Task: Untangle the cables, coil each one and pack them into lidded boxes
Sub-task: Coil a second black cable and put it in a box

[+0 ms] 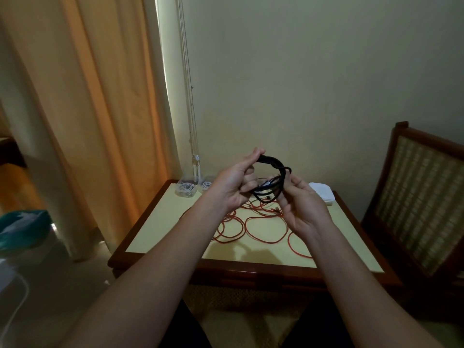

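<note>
2 bare forearms (155,285) reach up from the bottom edge and meet above the table.

Behind them, a long curtain (88,96) fills the left side, with a plain wall (313,71) to its right. A wooden chair (421,192) with a woven back stands at the right, just beside the table (160,222), which has a pale top and a dark wooden rim.

On the tabletop a red cable (266,229) lies spread in loose, overlapping loops, under and just nearer than the hands.

The left hand (233,187) is raised, and its thumb and fingertips pinch the top of the black cable (272,172). The right hand (303,207) sits slightly lower, palm up, with its fingers curled round the cable's lower right side. Gathered into a rough ring of several turns, the black cable hangs between the 2 hands, clear of the tabletop, with 1 loose end inside the ring.

At the table's far left corner 2 clear boxes (186,190) stand side by side, each holding a coiled white cable (207,184). Near the far right corner, beyond the right hand, lies a small stack of white lids (322,193).
</note>
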The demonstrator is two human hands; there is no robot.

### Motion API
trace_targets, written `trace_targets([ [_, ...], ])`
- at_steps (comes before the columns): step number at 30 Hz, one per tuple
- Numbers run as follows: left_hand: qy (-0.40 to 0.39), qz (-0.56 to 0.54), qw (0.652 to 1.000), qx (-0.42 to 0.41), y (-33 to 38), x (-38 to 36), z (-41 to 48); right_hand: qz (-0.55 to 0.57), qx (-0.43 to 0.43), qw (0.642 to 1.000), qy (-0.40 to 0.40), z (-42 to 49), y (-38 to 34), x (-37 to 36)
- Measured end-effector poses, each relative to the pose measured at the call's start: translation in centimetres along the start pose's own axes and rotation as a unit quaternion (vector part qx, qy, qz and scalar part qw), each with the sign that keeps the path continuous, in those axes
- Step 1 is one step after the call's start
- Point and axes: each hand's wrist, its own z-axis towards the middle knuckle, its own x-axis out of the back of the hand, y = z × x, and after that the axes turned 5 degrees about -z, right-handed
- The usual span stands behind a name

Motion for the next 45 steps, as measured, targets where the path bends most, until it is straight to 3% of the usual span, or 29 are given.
trace_targets([
  [3, -0.006, 0.034, 0.999, -0.024, 0.0, 0.1, 0.2, 0.059, -0.034, 0.998, -0.013, -0.4, -0.1, -0.3],
  [8, -0.001, 0.028, 1.0, -0.007, -0.7, 0.1, 0.3, 0.081, 0.005, 0.997, 0.011, 0.1, 0.3, -1.0],
  [12, 0.008, 0.029, 0.999, -0.022, -1.0, 0.7, 0.6, 0.071, -0.032, 0.996, -0.047, -0.2, 0.1, -0.9],
  [15, 0.028, 0.057, 0.996, -0.066, -0.9, 0.9, 0.8, -0.017, -0.081, 0.991, -0.106, -0.8, 0.1, -0.2],
  [20, 0.043, 0.141, 0.977, -0.152, -0.8, 0.4, 1.0, -0.109, -0.071, 0.988, -0.081, -1.3, 0.1, -0.5],
  [22, 0.063, 0.178, 0.966, -0.177, -0.8, 0.1, 1.1, -0.144, -0.047, 0.986, -0.073, -1.4, 0.1, -0.8],
  [25, 0.084, 0.209, 0.955, -0.195, -1.0, -0.6, 1.1, -0.275, 0.065, 0.958, -0.046, -1.4, 0.6, -1.0],
  [29, 0.09, 0.189, 0.961, -0.182, -1.9, -0.9, 1.2, -0.448, 0.179, 0.874, 0.059, -0.6, 1.7, -0.1],
  [31, 0.089, 0.199, 0.959, -0.182, -2.2, -0.4, 1.7, -0.459, 0.199, 0.863, 0.073, -0.2, 2.0, 0.4],
  [37, 0.075, 0.225, 0.96, -0.148, -2.3, 1.1, 2.7, -0.485, 0.189, 0.854, 0.012, 0.2, 2.2, 2.3],
  [41, 0.077, 0.117, 0.988, -0.06, -2.6, 2.7, 4.8, -0.424, 0.12, 0.893, -0.087, 1.3, 1.7, 4.1],
  [43, 0.092, 0.047, 0.995, -0.016, -3.7, 3.4, 6.2, -0.415, 0.111, 0.9, -0.069, 2.4, 1.8, 5.1],
  [45, 0.112, -0.034, 0.993, 0.022, -5.4, 4.3, 7.8, -0.385, 0.11, 0.916, 0.003, 3.9, 2.6, 6.3],
])
